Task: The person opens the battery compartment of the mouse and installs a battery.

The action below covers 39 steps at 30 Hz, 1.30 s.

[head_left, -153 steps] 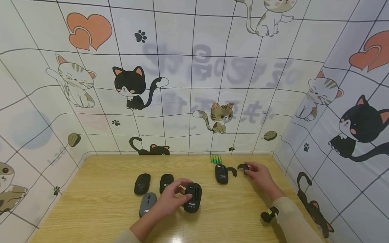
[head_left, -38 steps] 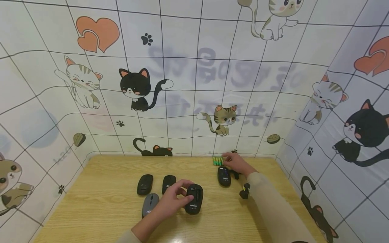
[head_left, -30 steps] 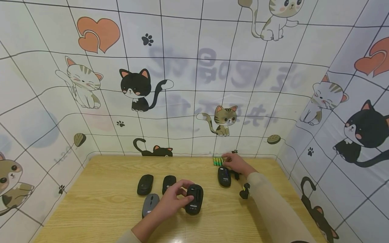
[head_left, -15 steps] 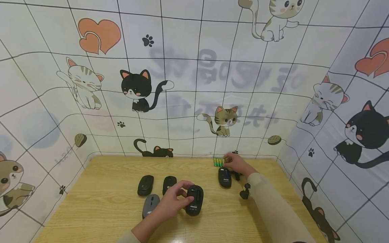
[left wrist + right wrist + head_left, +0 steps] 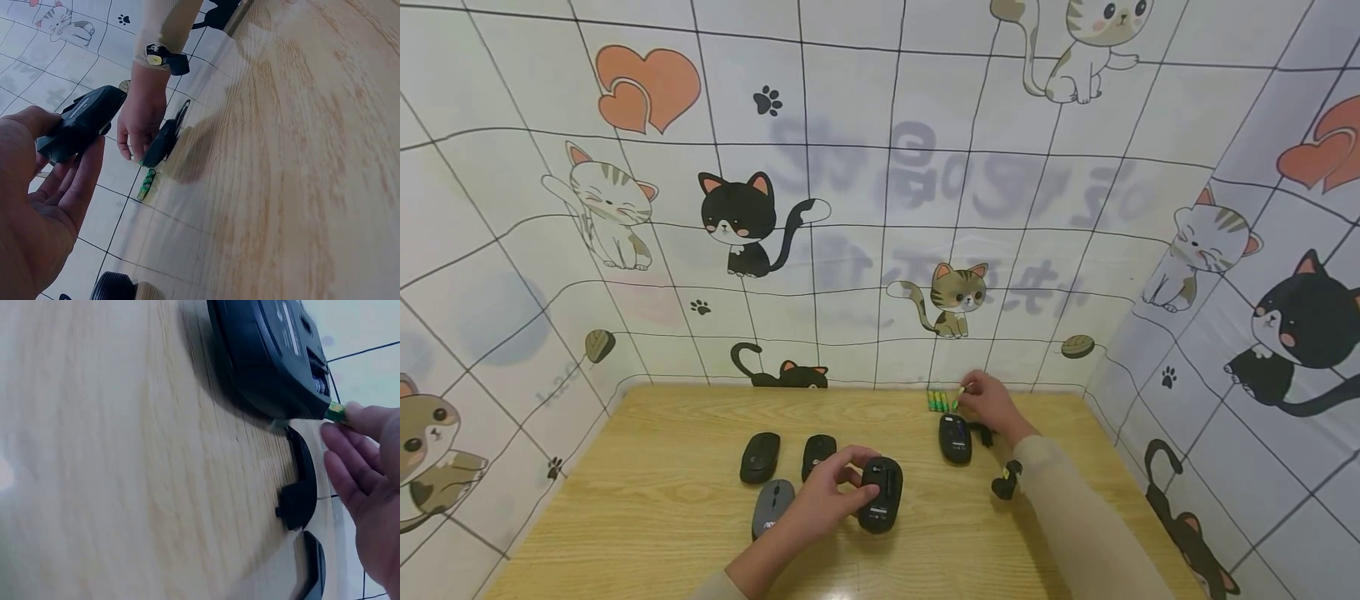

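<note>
Battery newly askew in right fingers, near table's rear edge

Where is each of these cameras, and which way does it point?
Head: worn on the person's head, facing forward and down at the table and wall; left hand, right hand and sleeves show.
Left wrist: worn there, facing the held mouse; left hand, right hand and right sleeve show.
Right wrist: worn there, facing the battery pinched by the right hand; only that hand shows.
Shared: both wrist views show the right hand and the table mouse.
</note>
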{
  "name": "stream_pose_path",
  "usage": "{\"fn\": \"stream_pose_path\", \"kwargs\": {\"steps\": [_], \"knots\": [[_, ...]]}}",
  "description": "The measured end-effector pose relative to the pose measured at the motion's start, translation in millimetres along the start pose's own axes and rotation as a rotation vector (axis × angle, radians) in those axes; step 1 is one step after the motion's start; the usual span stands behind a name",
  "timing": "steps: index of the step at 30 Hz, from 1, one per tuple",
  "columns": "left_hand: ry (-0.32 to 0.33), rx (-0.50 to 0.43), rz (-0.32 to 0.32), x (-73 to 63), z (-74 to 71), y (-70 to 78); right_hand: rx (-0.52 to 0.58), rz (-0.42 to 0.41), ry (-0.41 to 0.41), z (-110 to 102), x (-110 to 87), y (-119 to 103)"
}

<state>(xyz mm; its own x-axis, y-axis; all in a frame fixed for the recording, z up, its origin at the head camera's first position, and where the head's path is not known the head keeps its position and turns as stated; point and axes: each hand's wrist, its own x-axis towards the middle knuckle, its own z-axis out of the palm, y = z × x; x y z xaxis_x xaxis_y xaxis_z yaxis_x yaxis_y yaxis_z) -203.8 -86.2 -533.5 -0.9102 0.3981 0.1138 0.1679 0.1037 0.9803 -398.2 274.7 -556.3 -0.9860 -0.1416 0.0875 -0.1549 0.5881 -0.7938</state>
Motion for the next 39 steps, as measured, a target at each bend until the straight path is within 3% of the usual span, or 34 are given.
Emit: {"fn": "stream_pose_path", "kwargs": {"steps": [6, 17, 26, 39], "knots": [[-0.005, -0.017, -0.008, -0.8, 0.3, -0.3, 0.085, 0.017, 0.083, 0.7, -7.1, -1.0], [-0.002, -0.020, 0.010, 0.7, 0.7, -2.0, 0.095, -0.020, 0.150, 1.2, -16.4, -10.5], [-0.007, -0.021, 0.017, 0.8, 0.8, -2.9, 0.173, -0.085, 0.121, 3.9, -32.9, -39.8], [-0.004, -0.006, 0.028, 1.0, 1.8, -3.6, 0.170, -0.144, 0.055, 14.9, -58.6, -74.8]]}}
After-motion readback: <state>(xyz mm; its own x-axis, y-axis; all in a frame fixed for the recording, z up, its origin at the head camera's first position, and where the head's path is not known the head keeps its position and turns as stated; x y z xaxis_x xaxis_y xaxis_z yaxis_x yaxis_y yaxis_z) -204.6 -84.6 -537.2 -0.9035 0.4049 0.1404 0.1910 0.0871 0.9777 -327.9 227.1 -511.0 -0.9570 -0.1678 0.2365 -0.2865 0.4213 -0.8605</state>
